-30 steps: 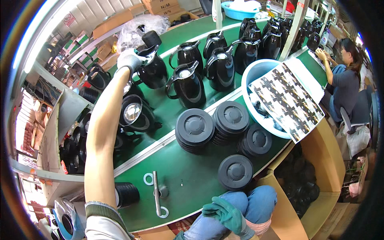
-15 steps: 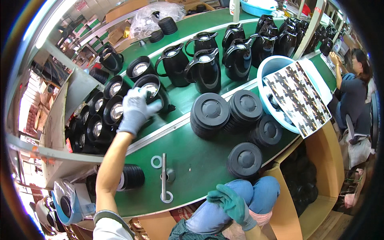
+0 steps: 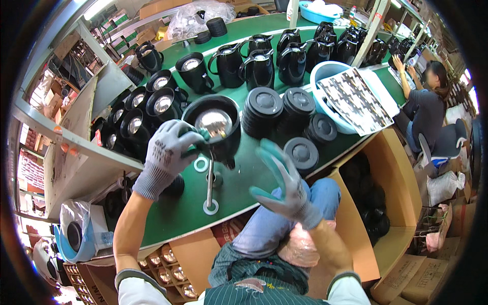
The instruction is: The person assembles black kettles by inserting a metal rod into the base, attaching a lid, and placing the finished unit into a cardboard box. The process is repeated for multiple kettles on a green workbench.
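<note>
My left hand [image 3: 170,152], in a grey glove, grips the rim of a black jug body [image 3: 227,145]. Its wide mouth tilts toward me and shows a shiny silver inside. The jug hangs above the near green worktop, over the upper end of an upright-looking metal bar [image 3: 210,185]. To the right of it, my right hand [image 3: 285,184] is raised above my lap with its fingers spread; its glove is grey with a green palm. Pale rings [image 3: 201,163] lie beside the bar. Stacks of round black lids [image 3: 264,103] stand just beyond my right hand.
More open-mouthed jug bodies [image 3: 134,122] lean together on the left. Handled black jugs [image 3: 259,68] line the far belt. A blue basin [image 3: 318,73] with a patterned sheet stands right, above a cardboard box [image 3: 399,203] of dark parts. Another person [image 3: 429,107] sits at far right.
My left hand has lifted a jug body from the group and brought it nearer, to the right. My right hand has risen from my lap and spread its fingers.
</note>
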Motion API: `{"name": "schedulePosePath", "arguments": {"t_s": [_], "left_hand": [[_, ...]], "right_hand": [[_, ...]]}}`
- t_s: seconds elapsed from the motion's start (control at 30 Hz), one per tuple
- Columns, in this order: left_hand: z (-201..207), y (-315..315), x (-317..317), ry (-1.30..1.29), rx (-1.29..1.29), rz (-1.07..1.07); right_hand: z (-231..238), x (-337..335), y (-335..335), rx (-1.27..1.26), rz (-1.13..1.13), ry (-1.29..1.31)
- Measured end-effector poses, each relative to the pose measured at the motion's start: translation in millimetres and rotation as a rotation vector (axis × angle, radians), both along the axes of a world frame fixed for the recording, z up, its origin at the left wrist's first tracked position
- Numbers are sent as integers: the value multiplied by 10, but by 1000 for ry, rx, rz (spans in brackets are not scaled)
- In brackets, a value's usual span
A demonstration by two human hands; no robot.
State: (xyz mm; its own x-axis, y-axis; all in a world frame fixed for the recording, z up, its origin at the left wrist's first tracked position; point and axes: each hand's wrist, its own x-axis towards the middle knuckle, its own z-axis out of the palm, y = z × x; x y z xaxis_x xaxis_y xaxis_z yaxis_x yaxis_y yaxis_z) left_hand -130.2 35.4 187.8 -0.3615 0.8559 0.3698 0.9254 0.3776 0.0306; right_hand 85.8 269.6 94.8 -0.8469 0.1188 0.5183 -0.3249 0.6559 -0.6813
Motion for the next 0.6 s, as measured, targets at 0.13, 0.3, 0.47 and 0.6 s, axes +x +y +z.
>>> {"name": "schedulePosePath", "arguments": {"t_s": [0.13,0.3,0.47,0.6], "left_hand": [[302,-259,618,-304,-48,-183],[-1,-664,956,-391,135,-267],[-839,-935,1263,-308,159,-168],[-1383,-916,1595,-717,571,-26]], "right_hand": [[539,-145,39,391,233,70],[495,313,-75,24,359,-78],[236,837,-364,-764,30,-187],[152,1001,-503,-1093,-46,-348]]}}
